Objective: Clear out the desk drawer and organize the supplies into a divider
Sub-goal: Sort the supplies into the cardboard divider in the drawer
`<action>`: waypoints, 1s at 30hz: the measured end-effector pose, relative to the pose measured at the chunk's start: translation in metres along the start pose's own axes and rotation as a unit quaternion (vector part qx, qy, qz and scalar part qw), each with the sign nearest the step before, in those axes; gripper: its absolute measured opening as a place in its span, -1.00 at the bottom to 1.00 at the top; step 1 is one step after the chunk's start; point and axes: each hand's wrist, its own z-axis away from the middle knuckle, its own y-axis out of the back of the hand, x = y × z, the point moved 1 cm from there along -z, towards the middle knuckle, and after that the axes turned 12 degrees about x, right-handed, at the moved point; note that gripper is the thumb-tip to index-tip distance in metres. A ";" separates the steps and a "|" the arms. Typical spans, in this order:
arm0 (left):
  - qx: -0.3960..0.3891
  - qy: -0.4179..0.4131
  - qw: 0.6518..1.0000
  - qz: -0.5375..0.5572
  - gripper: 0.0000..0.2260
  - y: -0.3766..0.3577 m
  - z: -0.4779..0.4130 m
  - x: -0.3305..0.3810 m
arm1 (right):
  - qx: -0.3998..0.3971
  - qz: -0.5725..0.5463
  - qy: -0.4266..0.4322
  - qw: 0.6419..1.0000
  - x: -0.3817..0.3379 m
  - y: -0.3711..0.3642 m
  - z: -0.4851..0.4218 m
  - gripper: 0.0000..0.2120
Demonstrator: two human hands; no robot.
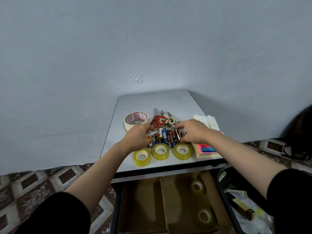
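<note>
Flanking the batteries (pixel 166 136) on the desk top (pixel 152 102), the left hand (pixel 138 137) and right hand (pixel 192 132) rest against either end of the row. I see the fingers of both bent down onto the cells, each index finger reaching toward the scissors (pixel 159 121), but I cannot tell whether any battery is actually pinched. The batteries lie side by side between the scissors behind and three clear tape rolls (pixel 160 151) lined along the near edge. A masking tape roll (pixel 136 119) sits far left and sticky notes (pixel 205 148) lie just beside the right wrist. Below, the open drawer (pixel 118 208) holds a cardboard divider (pixel 162 200), with two further tape rolls (pixel 197 186) in its right compartment.
</note>
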 end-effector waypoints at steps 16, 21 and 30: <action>-0.067 -0.029 0.997 -0.011 -0.43 -0.012 -0.025 0.017 | 0.010 -0.024 0.035 0.999 0.000 -0.003 -0.003 -0.40; -0.080 -0.015 0.996 0.022 -0.41 -0.013 -0.025 0.018 | 0.057 -0.059 0.023 0.996 0.001 0.003 0.006 -0.43; -0.039 -0.004 0.999 0.029 -0.47 -0.017 -0.026 0.016 | 0.117 -0.210 -0.017 0.971 -0.005 0.024 0.047 -0.52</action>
